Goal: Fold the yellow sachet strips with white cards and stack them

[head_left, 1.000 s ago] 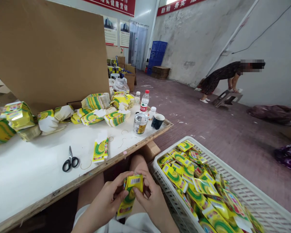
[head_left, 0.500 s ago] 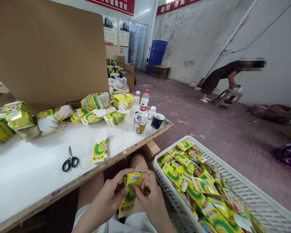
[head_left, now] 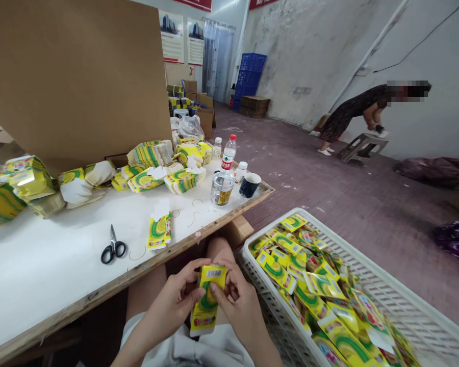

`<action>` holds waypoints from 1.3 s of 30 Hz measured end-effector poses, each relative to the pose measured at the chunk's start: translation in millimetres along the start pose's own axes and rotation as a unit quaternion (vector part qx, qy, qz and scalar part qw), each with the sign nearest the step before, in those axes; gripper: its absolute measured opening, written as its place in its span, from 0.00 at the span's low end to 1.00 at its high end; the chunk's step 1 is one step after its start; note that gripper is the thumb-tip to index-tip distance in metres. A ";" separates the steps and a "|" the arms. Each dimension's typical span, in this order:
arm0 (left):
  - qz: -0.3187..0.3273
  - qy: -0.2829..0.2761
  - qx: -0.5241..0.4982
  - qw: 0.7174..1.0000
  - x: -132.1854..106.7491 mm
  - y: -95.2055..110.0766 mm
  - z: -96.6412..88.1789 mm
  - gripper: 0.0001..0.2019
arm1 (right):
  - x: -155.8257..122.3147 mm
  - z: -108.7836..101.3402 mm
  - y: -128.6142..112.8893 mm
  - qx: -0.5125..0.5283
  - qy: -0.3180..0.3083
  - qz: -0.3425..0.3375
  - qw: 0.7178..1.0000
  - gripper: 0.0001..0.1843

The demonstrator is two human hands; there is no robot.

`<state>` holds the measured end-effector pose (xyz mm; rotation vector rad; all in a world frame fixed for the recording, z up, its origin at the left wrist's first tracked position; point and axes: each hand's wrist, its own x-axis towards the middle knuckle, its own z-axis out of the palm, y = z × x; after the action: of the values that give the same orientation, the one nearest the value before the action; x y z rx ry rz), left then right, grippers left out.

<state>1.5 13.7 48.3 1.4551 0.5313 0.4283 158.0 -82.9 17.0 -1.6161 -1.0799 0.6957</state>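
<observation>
Both my hands hold one yellow and green carton [head_left: 207, 300] over my lap, below the table edge. My left hand [head_left: 171, 306] grips its left side with fingers curled round it. My right hand [head_left: 239, 303] pinches its upper right corner by the barcode flap. The carton hangs upright with its lower end toward my shorts. To my right, a white plastic crate [head_left: 371, 278] holds several similar yellow cartons [head_left: 309, 285].
The white table [head_left: 53, 270] carries black scissors [head_left: 112, 248], a small stack of flat cartons [head_left: 158, 232], rubber bands, piles of flat cartons [head_left: 151, 158], a glass jar [head_left: 221, 188], a dark cup [head_left: 249, 184] and a water bottle [head_left: 228, 153]. A big cardboard sheet [head_left: 76, 76] stands behind. A person [head_left: 355, 112] bends by a stool at the far wall.
My hands and the carton have stayed in my lap with small finger shifts at its top flap. The camera tilted down a little. The far person straightened slightly.
</observation>
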 end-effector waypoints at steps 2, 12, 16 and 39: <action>-0.007 0.002 -0.024 1.000 0.3 -1.1 -0.5 0.23 | 0.8 -2.2 -0.4 0.006 0.002 -0.010 1.000 0.23; 0.028 0.014 -0.020 0.999 14.7 -8.8 13.5 0.22 | 1.5 -4.1 -3.8 0.156 0.045 0.018 0.986 0.16; 0.074 0.186 0.237 0.951 37.0 -20.0 -16.5 0.18 | 8.3 -29.8 8.4 0.222 0.345 0.032 0.911 0.18; 0.102 0.170 0.260 0.945 9.1 -7.6 -8.0 0.10 | -2.8 28.3 -15.0 -0.007 0.114 -0.122 0.986 0.26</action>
<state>3.9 24.9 39.7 1.9687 0.8142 0.7523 128.2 -72.2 22.5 -1.5020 -1.0905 0.3332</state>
